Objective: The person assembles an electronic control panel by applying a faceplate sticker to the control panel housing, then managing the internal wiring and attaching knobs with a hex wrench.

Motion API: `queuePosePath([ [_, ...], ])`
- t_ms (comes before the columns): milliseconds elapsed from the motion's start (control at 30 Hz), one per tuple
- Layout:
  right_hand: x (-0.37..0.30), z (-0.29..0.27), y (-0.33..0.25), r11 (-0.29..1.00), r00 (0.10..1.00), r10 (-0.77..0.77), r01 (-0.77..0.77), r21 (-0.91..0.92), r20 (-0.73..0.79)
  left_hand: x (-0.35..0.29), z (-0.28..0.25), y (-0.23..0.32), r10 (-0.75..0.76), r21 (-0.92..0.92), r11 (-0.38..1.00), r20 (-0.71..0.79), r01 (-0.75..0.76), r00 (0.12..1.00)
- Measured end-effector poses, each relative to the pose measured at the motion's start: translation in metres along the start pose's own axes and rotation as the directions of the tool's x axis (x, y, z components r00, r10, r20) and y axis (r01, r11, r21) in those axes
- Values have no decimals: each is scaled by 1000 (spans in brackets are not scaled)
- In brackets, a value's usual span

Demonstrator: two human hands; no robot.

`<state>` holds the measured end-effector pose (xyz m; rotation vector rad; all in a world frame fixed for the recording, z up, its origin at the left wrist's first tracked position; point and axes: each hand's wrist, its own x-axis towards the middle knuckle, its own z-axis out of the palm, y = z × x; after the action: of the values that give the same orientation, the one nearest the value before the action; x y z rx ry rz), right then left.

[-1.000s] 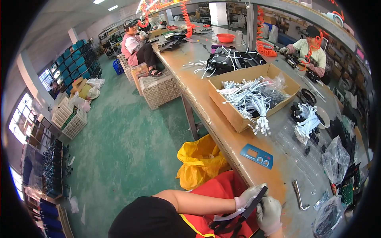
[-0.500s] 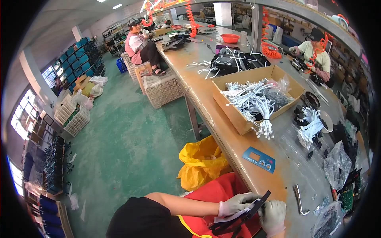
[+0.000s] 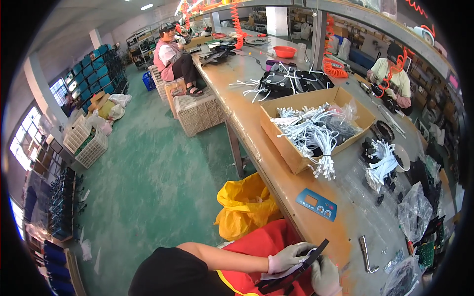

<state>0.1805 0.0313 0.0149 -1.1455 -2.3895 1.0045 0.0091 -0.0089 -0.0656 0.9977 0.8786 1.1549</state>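
Both gloved hands are clamped on one long flat black part (image 3: 296,269) down at the lap, left hand (image 3: 286,257) pinching the upper stretch, right hand (image 3: 326,276) gripping from underneath, just off the workbench edge (image 3: 296,222). My worry is that it sits tilted over the red cloth (image 3: 261,246) rather than over the bench, so one slippery glove and it could drop to the green floor (image 3: 148,187). The metal tool (image 3: 366,254) and blue faceplate (image 3: 316,203) lie close to the rim, so a stray elbow might knock them off too.
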Motion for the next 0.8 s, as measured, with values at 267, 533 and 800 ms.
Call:
queuePosePath([
  [267,14,-12,-23,888,991,-129,132,-441,37,-1,1,6,-61,-177,982,10,62,998],
  [533,7,-11,-28,998,998,57,-56,34,-29,-4,9,1,68,-209,975,-14,-69,998],
  [800,3,-11,-27,996,1000,11,-13,-89,-18,-6,11,1,82,-211,974,-23,-85,996],
])
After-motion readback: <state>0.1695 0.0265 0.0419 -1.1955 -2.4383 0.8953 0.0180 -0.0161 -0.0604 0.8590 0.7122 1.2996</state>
